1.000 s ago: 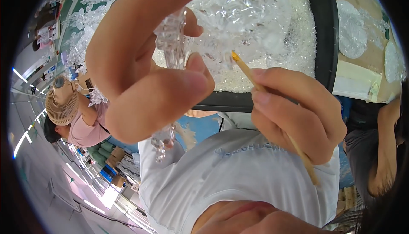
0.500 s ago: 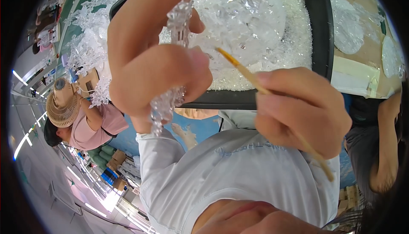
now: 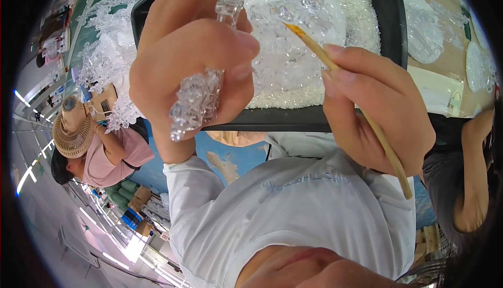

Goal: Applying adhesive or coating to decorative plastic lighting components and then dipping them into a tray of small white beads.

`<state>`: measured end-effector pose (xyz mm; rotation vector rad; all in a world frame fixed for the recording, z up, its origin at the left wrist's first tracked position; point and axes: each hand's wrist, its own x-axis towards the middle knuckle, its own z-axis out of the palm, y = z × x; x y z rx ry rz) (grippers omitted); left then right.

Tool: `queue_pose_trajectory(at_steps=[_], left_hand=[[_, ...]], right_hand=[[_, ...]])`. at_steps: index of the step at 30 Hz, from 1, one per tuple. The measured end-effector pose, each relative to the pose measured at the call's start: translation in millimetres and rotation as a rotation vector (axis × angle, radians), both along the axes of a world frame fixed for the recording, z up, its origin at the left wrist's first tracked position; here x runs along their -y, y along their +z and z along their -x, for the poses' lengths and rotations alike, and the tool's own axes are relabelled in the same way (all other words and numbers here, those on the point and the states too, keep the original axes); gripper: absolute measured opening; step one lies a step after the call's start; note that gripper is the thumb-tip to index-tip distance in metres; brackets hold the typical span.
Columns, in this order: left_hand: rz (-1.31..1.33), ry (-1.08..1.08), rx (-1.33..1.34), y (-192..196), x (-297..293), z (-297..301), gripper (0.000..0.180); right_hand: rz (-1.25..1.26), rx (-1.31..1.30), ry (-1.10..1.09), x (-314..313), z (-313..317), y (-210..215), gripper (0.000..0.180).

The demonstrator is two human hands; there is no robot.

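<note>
My left hand (image 3: 191,62) is closed around a clear, faceted plastic ornament (image 3: 196,102); its lower end pokes out below my fingers and another part shows above them. In my right hand (image 3: 385,104) a slim wooden paintbrush (image 3: 386,149) is pinched between thumb and fingers. Its orange-yellow tip points up and left, apart from the ornament. Beyond both hands lies a black tray (image 3: 390,31) filled with clear glittering granules (image 3: 285,99). A heap of clear plastic pieces (image 3: 293,13) rests on a round pale dish within it.
Clear plastic parts (image 3: 107,47) pile up on the green table left of the tray. Clear round discs (image 3: 424,28) lie on brown board to the right. A person in pink (image 3: 118,149) sits at far left by a tan fan (image 3: 73,128); another person's arm (image 3: 474,167) is at right.
My right hand and the paintbrush have shifted up and slightly right, the tip moving farther from my left hand. My left hand has tilted, turning the ornament.
</note>
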<state>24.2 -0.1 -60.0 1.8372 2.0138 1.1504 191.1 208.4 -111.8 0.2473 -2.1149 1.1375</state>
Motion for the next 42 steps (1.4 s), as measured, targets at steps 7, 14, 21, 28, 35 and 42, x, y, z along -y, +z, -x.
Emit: queue_pose_trajectory(at_steps=[7, 14, 21, 28, 35, 42], left_hand=[[-0.319, 0.165, 0.099, -30.6, -36.6, -6.5, 0.020], [-0.265, 0.249, 0.143, -24.1, -34.1, -11.1, 0.025], [-0.299, 0.273, 0.148, -23.9, -35.9, -15.2, 0.025], [-0.258, 0.296, 0.169, -22.5, -33.3, -16.5, 0.026], [-0.280, 0.272, 0.158, -24.4, -33.5, -4.4, 0.026], [-0.163, 0.078, -0.054, -21.1, -31.3, 2.1, 0.024]], right_hand=[[0.015, -0.025, -0.063, 1.6, -0.6, -8.8, 0.031], [0.029, -0.083, -0.132, 0.1, 1.6, -10.2, 0.032], [0.033, -0.078, -0.131, 4.3, 1.3, -9.7, 0.027], [-0.036, -0.127, -0.171, 6.0, 1.3, -11.6, 0.028], [-0.061, -0.117, -0.212, 9.5, 2.3, -12.3, 0.028], [0.022, -0.100, -0.158, 4.7, -5.1, -11.9, 0.030]])
